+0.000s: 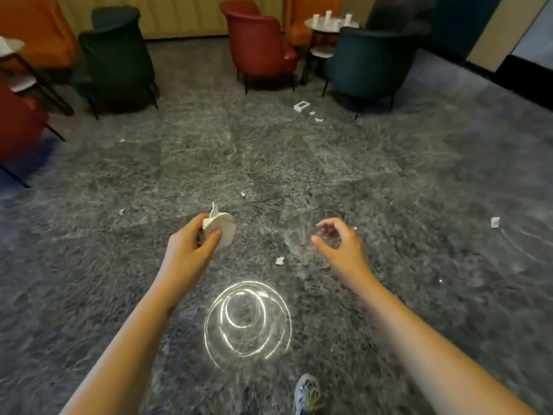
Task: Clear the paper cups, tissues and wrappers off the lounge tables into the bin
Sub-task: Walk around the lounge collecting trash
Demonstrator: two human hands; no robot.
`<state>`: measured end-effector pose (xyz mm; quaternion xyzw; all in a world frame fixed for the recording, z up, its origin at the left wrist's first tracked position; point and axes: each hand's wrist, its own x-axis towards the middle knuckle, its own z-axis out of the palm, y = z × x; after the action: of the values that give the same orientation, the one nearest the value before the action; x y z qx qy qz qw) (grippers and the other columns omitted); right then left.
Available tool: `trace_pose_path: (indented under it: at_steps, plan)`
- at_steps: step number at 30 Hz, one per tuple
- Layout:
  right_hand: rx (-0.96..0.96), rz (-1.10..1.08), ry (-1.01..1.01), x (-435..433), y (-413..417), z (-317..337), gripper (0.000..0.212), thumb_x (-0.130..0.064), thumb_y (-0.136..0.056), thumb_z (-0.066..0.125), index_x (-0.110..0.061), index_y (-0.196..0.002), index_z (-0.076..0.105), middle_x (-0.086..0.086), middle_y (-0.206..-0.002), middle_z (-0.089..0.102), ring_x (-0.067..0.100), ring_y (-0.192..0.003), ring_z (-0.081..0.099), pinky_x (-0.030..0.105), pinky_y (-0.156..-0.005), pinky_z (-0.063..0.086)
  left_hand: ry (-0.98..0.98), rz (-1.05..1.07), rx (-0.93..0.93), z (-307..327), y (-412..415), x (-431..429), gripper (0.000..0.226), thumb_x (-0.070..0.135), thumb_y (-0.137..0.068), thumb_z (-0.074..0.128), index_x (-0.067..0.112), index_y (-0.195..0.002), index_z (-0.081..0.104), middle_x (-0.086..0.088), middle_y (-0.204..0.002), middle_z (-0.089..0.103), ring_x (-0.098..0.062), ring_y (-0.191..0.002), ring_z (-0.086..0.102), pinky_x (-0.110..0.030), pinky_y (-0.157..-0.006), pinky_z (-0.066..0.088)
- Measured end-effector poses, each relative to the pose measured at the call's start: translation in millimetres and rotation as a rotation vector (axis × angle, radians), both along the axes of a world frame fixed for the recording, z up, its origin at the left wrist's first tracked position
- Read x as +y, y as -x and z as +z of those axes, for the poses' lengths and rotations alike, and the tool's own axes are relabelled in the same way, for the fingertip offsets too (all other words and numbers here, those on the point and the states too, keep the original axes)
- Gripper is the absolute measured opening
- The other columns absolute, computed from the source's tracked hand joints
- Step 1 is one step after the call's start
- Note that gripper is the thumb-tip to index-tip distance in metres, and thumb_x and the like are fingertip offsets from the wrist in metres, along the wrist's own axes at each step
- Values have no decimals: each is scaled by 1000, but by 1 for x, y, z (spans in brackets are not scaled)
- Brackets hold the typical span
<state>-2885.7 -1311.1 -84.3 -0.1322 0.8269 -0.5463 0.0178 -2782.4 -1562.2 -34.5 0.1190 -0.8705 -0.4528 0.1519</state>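
Note:
My left hand [191, 244] grips a crushed white paper cup [223, 230] with a scrap of paper sticking out of its top, held out over the grey floor. My right hand [338, 241] hangs beside it with fingers loosely curled and nothing in it. Far ahead, a small round table [317, 25] between the armchairs carries three upright white paper cups [328, 15]. Scraps of paper lie on the floor, one just below my hands [279, 260] and one at the right [495, 222]. A small white box [300, 106] lies near the teal chair. No bin is in view.
Armchairs ring the far side: a red one [257, 46], a teal one [371, 61], a dark green one [116, 58] and orange seats behind. Another table edge [10, 46] shows at far left. My shoe [308, 393] is at the bottom. A bright light reflection [248, 319] marks the floor.

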Motion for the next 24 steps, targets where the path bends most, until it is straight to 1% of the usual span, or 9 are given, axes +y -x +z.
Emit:
trace_pose_path:
  at_steps: [2, 3, 9, 13, 15, 17, 19, 21, 24]
  plan:
    - [-24, 4, -12, 3, 40, -7, 18, -19, -82, 67, -30, -87, 55, -9, -86, 57, -5, -79, 52, 7, -68, 40, 12, 1, -13, -2, 39, 4, 14, 18, -91, 57, 31, -93, 56, 9, -71, 57, 6, -60, 50, -8, -52, 34]
    - [-28, 13, -25, 3, 61, -11, 17, -19, -81, 67, -28, -88, 56, -9, -86, 57, -4, -80, 52, 8, -69, 40, 14, 5, -25, -2, 58, 5, 14, 18, -91, 57, 31, -92, 56, 11, -70, 56, 8, -59, 49, -7, -50, 34]
    - [-78, 76, -108, -17, 167, -28, 15, -17, -81, 67, -20, -92, 57, -8, -85, 56, -1, -79, 51, 11, -70, 40, 3, 40, -65, -11, 149, -4, 18, 21, -92, 55, 38, -86, 52, 6, -69, 55, 6, -60, 49, -9, -52, 34]
    - [-81, 113, -149, -39, 225, -43, 17, -15, -81, 68, -17, -95, 58, -5, -88, 57, 8, -82, 54, 20, -75, 44, -12, 47, -91, -28, 206, -22, 13, 21, -92, 56, 30, -100, 57, 10, -69, 56, 7, -61, 49, -7, -54, 36]
    - [-77, 141, -187, -49, 250, -54, 20, -15, -81, 68, -16, -98, 58, -5, -89, 57, 12, -86, 55, 23, -78, 45, -11, 36, -104, -40, 237, -33, 13, 20, -91, 56, 28, -101, 58, 11, -68, 55, 7, -60, 49, -7, -53, 35]
    - [-77, 165, -206, -59, 276, -66, 22, -16, -81, 69, -17, -100, 58, -6, -90, 57, 12, -88, 55, 20, -78, 44, -10, 34, -119, -54, 270, -44, 12, 20, -91, 56, 28, -100, 56, 12, -67, 54, 9, -60, 49, -6, -53, 35]
    - [-92, 176, -209, -67, 300, -77, 23, -16, -81, 69, -18, -100, 58, -7, -91, 57, 11, -89, 55, 12, -77, 42, -16, 27, -144, -69, 301, -54, 15, 19, -91, 57, 30, -100, 54, 12, -68, 54, 11, -61, 50, -4, -54, 35]
    - [-97, 185, -219, -75, 324, -87, 24, -15, -80, 69, -16, -101, 58, -5, -91, 57, 13, -90, 56, 11, -77, 43, -12, 10, -176, -83, 330, -62, 13, 20, -91, 56, 29, -100, 55, 11, -68, 53, 10, -61, 49, -5, -54, 35]
    - [-124, 199, -237, -88, 357, -109, 26, -14, -79, 70, -12, -102, 60, -2, -91, 58, 17, -91, 56, 29, -83, 47, 8, -8, -231, -110, 368, -73, 8, 21, -91, 56, 21, -98, 57, 6, -66, 53, 3, -60, 48, -10, -54, 34]
